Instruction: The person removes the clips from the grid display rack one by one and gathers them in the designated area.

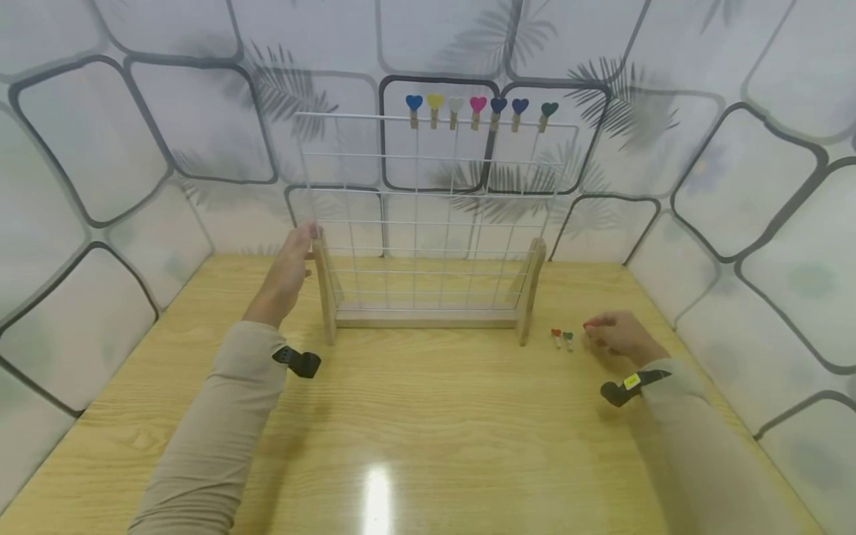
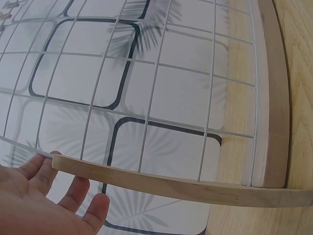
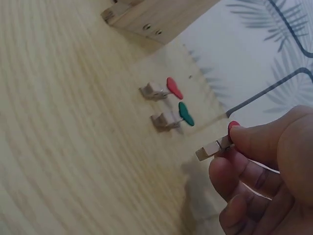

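Observation:
At the left side of the wire grid stand (image 1: 428,319), my left hand (image 1: 287,271) holds the top of its wooden post (image 2: 146,178), fingertips at the post's end and the grid's edge wire. On the right, my right hand (image 1: 622,334) pinches a small wooden clothespin (image 3: 213,148) by its red heart, between thumb and forefinger, just above the table. Next to that hand lie a red-heart clothespin (image 3: 155,90) and a green-heart clothespin (image 3: 168,119). Several heart clothespins (image 1: 478,111) in different colours are clipped along the grid's top wire, towards its right.
The stand rests on a light wood-grain table (image 1: 428,416). Patterned walls (image 1: 769,312) enclose the table at the back and both sides. The right wooden post (image 1: 533,293) stands between the grid and the loose clothespins.

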The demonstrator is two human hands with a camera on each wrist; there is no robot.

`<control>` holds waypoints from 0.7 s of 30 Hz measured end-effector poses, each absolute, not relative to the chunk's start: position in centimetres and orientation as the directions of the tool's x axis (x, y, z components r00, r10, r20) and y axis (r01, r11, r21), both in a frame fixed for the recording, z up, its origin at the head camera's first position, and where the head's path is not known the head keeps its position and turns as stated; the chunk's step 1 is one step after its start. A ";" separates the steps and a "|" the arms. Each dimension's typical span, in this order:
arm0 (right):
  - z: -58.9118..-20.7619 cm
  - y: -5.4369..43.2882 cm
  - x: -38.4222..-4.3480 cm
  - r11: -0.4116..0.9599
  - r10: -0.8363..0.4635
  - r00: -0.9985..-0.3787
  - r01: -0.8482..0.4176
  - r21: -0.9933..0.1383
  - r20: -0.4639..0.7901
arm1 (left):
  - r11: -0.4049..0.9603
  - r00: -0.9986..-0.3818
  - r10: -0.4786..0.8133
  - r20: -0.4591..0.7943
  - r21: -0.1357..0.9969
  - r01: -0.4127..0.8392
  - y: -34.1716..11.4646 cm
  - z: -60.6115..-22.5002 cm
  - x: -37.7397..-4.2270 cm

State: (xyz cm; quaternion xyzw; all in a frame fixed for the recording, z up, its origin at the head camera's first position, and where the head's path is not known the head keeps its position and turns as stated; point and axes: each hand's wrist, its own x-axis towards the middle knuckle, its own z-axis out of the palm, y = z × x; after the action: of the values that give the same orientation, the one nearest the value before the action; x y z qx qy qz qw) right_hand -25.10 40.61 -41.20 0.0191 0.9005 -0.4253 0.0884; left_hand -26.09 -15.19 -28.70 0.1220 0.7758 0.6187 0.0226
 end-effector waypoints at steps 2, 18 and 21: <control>-41.6 40.7 -25.1 0.650 -0.038 -0.984 0.107 -0.752 -0.173 | 0.209 -0.969 0.217 0.115 0.965 0.161 -15.2 -28.7 -26.1; -42.2 40.0 -24.6 0.734 -0.042 -0.985 0.083 -0.674 -0.168 | 0.238 -0.968 0.200 0.149 0.951 0.196 -16.0 -31.0 -28.2; -42.2 39.9 -24.6 0.734 -0.049 -0.986 0.071 -0.675 -0.157 | 0.245 -0.969 0.200 0.145 0.950 0.193 -15.9 -31.0 -28.1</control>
State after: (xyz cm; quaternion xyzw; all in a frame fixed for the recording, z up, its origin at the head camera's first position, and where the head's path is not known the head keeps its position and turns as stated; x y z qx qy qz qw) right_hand -24.57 39.91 -42.19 0.0059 0.9275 -0.3647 0.0821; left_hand -28.06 -15.95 -30.96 0.1245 0.7889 0.6018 0.0029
